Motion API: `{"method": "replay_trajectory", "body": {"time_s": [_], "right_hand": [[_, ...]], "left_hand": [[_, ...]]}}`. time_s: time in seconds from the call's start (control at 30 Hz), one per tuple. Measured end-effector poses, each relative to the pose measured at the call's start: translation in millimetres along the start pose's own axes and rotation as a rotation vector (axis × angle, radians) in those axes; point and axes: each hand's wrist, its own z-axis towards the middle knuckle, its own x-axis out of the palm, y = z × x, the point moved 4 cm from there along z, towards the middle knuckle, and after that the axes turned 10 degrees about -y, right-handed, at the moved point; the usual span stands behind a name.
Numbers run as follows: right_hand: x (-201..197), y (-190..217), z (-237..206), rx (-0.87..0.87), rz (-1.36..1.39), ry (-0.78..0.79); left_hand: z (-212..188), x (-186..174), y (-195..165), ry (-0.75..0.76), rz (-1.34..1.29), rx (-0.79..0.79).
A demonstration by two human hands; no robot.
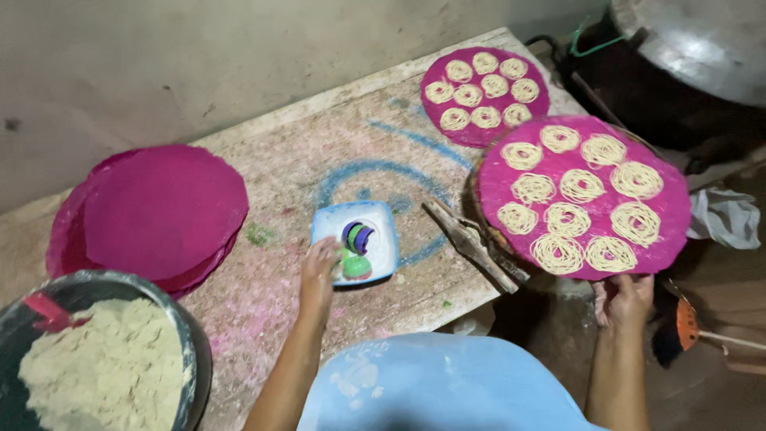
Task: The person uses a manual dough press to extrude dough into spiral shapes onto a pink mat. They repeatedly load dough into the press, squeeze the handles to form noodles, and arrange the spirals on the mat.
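A worn wooden table (319, 152) carries a stack of empty magenta mats (155, 211) and, at its far end, a filled magenta mat (484, 94). The right hand (624, 302) grips the near edge of a round magenta mat (582, 195) covered in noodle coils. A dark bowl of dough (108, 359) sits near left. The left hand (319, 267) reaches into a small white square dish (381, 247), fingers seemingly closed on a green piece (355, 265).

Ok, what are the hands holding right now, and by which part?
The right hand grips the near rim of the pink round mat loaded with noodle coils. The left hand rests on the green press in the white square dish; its grip cannot be told.
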Motion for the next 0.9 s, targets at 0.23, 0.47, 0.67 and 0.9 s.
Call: {"method": "replay_trajectory", "body": {"time_s": [0.23, 0.47, 0.67, 0.9], "right_hand": [[58, -85, -63, 0.274, -0.098, 0.358], [151, -153, -127, 0.533, -0.025, 0.627], [156, -161, -131, 0.687, -0.253, 0.620], [163, -151, -81, 0.471, -0.633, 0.659]], "left_hand": [[28, -7, -71, -0.090, 0.263, 0.437], [56, -70, -68, -0.280, 1.056, 0.509], [15, -92, -50, -0.348, 1.285, 0.371], [-49, -103, -61, -0.350, 1.426, 0.346]]}}
